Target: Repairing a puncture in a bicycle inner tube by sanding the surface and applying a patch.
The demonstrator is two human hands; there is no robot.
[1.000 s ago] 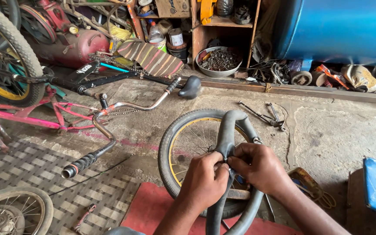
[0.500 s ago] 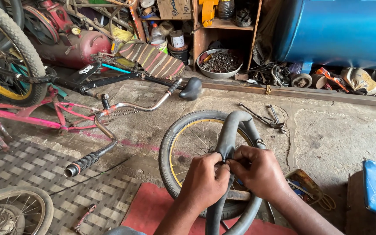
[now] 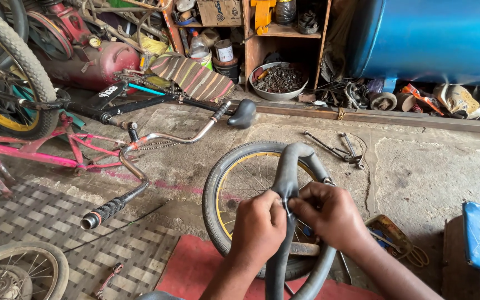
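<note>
Hands work a black inner tube (image 3: 284,183) looped up over a small bicycle wheel (image 3: 223,183) with yellow rim, lying on the concrete floor (image 3: 418,178) partly on a red mat (image 3: 190,266). Left hand (image 3: 258,228) closed, fingers pinching the tube at mid-loop; right hand (image 3: 329,214) closed too, thumb and forefinger pinching the same spot, the two hands touching. Tube runs down between the wrists. Pink bicycle frame (image 3: 34,150) with chrome handlebar (image 3: 156,139) lies to the left, spanners (image 3: 340,147) just beyond the wheel, blue drum (image 3: 434,36) at the back
</note>
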